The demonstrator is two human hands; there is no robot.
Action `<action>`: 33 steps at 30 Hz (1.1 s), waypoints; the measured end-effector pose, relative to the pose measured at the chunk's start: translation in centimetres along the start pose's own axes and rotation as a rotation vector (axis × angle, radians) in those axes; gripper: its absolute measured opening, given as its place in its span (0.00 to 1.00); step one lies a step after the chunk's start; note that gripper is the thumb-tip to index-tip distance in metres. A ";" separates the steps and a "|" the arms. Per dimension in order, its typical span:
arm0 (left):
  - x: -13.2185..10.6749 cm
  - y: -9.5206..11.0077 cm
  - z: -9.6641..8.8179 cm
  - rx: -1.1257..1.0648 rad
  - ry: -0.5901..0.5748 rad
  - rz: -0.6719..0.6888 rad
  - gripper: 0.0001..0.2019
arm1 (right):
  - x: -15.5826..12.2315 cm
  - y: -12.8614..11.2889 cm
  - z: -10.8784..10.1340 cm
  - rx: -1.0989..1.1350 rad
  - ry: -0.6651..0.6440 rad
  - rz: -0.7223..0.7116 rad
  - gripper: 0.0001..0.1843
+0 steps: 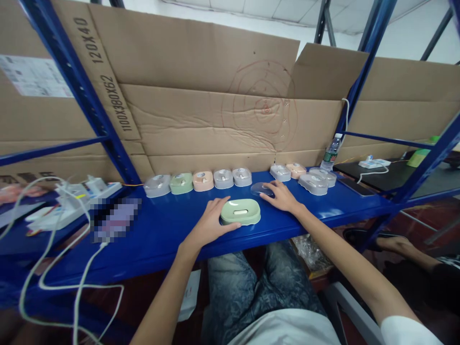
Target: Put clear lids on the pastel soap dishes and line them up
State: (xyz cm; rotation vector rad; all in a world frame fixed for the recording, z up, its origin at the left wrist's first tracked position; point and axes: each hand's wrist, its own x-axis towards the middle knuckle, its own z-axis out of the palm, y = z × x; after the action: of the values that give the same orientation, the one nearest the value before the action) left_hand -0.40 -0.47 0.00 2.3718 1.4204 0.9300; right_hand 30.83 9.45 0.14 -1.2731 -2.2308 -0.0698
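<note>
In front of me on the blue shelf lies a light green oval soap dish with a slot-shaped raised part in its middle. My left hand holds its left end, thumb along the near side and fingers at the far side. To the right and a little behind, my right hand grips a clear plastic lid by its right edge. The lid rests on or just above the shelf, apart from the dish.
Lidded dishes line the back: a green one, a peach one and several grey ones. A water bottle stands at the back right. White cables and a phone lie left. Cardboard walls the back.
</note>
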 end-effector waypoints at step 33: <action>-0.2 0.2 0.1 -0.055 -0.072 -0.119 0.54 | -1.2 -6.8 0.6 0.517 -0.153 -0.428 0.32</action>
State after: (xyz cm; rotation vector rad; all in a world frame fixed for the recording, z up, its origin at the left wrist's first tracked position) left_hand -0.29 -0.68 -0.04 2.2308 1.4707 0.8346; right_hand 25.57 4.96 0.59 -0.5344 -2.3976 0.4291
